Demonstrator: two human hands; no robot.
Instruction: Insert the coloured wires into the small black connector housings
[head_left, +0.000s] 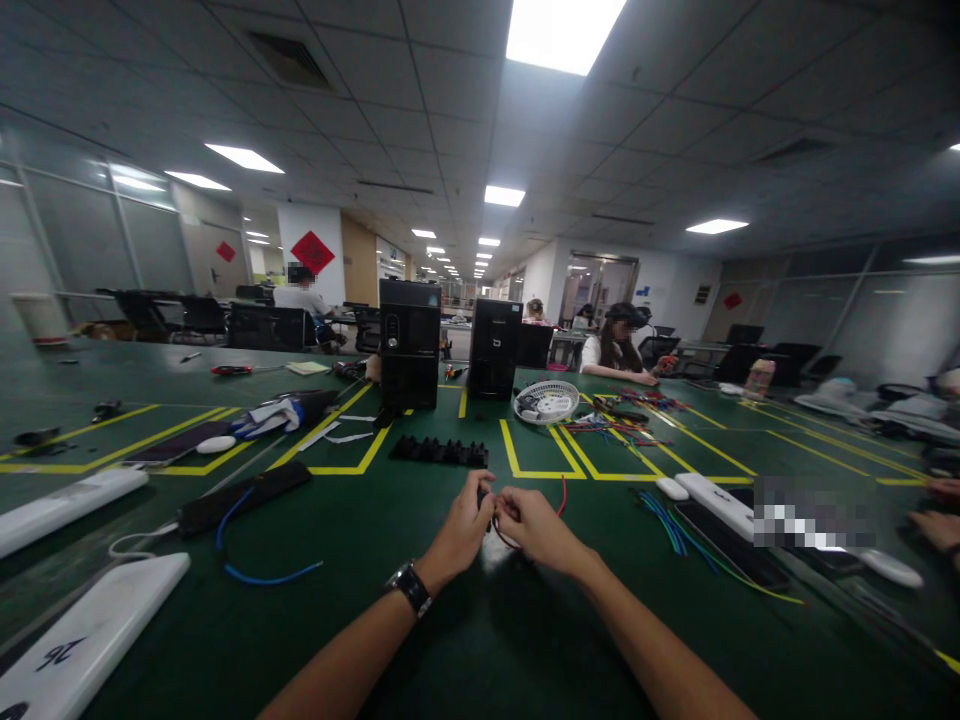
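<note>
My left hand (459, 532) pinches a small dark piece (482, 494); my right hand (541, 527), a thin red plastic-coated wire (563, 494); fingertips braced close steady both.

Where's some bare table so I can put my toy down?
Bare green table shows between the blue wire and the watch, and between the right hand and the blue-green wires. The yellow-taped box just nearer than the white basket looks bare too. It's crowded right of that basket, among tangled wires.

Gridded ceiling (420, 90) – bright panels (566, 32) – glass-walled office (82, 215)
</note>
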